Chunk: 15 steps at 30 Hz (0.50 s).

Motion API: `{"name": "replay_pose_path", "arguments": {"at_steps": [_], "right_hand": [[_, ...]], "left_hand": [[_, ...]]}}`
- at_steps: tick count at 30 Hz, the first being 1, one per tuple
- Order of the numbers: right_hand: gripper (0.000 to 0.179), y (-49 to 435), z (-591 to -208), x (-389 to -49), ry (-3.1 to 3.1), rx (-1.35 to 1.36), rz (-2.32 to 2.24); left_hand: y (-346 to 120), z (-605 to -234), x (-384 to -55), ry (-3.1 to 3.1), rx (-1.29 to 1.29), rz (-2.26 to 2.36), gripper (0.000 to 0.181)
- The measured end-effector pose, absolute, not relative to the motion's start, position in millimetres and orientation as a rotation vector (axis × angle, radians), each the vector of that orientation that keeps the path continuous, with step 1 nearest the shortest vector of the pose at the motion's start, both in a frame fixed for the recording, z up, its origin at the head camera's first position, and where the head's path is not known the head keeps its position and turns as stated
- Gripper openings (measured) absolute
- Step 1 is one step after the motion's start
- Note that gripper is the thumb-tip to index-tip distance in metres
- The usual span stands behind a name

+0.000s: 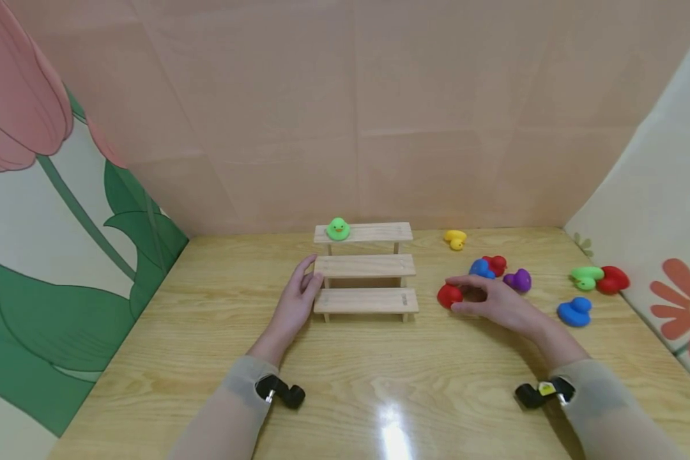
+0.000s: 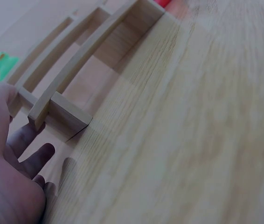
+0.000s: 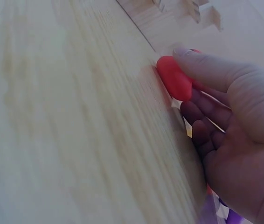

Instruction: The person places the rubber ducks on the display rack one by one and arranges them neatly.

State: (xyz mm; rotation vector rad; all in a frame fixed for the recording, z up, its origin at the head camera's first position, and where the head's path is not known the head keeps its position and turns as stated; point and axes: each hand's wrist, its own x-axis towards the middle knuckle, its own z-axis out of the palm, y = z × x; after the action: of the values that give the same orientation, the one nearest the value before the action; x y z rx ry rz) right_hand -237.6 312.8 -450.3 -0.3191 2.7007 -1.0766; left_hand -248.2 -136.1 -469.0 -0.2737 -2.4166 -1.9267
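A three-tier wooden stand [image 1: 365,300] stands mid-table, with a green rubber duck [image 1: 338,229] on the left of its top tier. My left hand [image 1: 296,295] holds the stand's left end, thumb and fingers about the end of the tiers; in the left wrist view the hand [image 2: 10,163] has its lower fingers bent loosely beside the bottom tier. To the right of the stand, my right hand [image 1: 497,303] pinches a red rubber duck [image 1: 449,296] between thumb and fingers. The right wrist view shows the thumb lying over this duck [image 3: 175,78], close over the tabletop.
Behind the right hand lie a blue duck [image 1: 482,268], another red duck [image 1: 496,264] and a purple duck [image 1: 519,280]. A yellow duck [image 1: 455,239] lies farther back. Off right are a green duck [image 1: 586,277], a large red one [image 1: 613,280] and a blue one [image 1: 575,312]. Cloth-covered walls enclose the table.
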Motion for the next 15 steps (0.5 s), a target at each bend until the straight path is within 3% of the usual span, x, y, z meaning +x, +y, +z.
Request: {"name": "replay_pose_path", "arguments": {"at_steps": [15], "right_hand": [[0.075,310.2,-441.4,-235.6,2.71,-0.334,-1.153]], "left_hand": [[-135.8,-468.0,-248.2,-2.412,-0.271,-1.95,0.058]]}}
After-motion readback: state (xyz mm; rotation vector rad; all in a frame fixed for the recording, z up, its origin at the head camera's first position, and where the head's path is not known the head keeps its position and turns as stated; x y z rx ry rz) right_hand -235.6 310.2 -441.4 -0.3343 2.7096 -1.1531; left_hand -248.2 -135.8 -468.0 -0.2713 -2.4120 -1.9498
